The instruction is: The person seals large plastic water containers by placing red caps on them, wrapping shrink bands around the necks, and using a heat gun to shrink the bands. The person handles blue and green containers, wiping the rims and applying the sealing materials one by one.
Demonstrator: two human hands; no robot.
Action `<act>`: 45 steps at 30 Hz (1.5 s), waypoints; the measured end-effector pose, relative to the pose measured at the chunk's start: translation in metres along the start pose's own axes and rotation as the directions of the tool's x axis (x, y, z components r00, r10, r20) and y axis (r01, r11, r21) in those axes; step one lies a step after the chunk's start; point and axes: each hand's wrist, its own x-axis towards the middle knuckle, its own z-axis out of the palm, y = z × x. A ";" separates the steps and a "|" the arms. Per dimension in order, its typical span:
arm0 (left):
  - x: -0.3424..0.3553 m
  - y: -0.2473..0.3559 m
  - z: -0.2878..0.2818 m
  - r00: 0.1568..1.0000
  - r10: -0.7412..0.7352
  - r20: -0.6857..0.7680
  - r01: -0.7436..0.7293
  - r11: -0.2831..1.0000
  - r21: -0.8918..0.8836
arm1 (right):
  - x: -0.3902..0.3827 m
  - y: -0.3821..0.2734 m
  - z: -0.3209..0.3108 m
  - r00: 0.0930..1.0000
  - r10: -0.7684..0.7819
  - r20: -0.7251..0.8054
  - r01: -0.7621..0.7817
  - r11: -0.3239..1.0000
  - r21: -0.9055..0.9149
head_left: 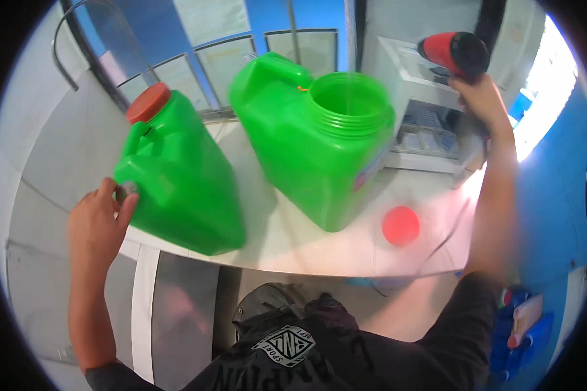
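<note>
Two big green jerrycans are on the white tabletop. The left jerrycan point(182, 176) has a red screw cap point(149, 103) on. My left hand point(101, 218) is at its near left corner, thumb and fingers closed around a small greyish piece point(127, 190) too unclear to name. The right jerrycan point(306, 156) stands tilted in view, its wide threaded mouth uncovered, with a bit of orange point(302, 89) by the handle. A round red lid point(401, 226) lies to its right. Up at the far right, my right hand point(482, 101) grips a red and black hair dryer point(455, 53).
A white shelf unit point(427, 130) with small items stands behind the table on the right. A thin cord point(447, 238) trails across the tabletop point(359, 251). At the upper left hangs a curved metal rod point(55, 49). Blue items point(518, 332) sit low at the right.
</note>
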 end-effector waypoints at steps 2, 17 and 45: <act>0.003 -0.002 -0.007 0.998 -0.027 0.062 0.025 0.999 0.032 | 0.041 0.003 0.010 0.998 -0.022 0.054 0.034 0.970 -0.241; 0.137 -0.111 0.042 0.899 0.009 0.437 0.093 0.973 -0.212 | -0.066 -0.021 0.016 0.914 -0.183 -0.363 0.147 0.981 -0.124; 0.009 -0.092 0.165 0.983 -0.137 -0.124 -0.160 -0.299 -0.941 | -0.223 -0.229 0.362 0.716 0.031 0.698 -0.486 0.740 0.465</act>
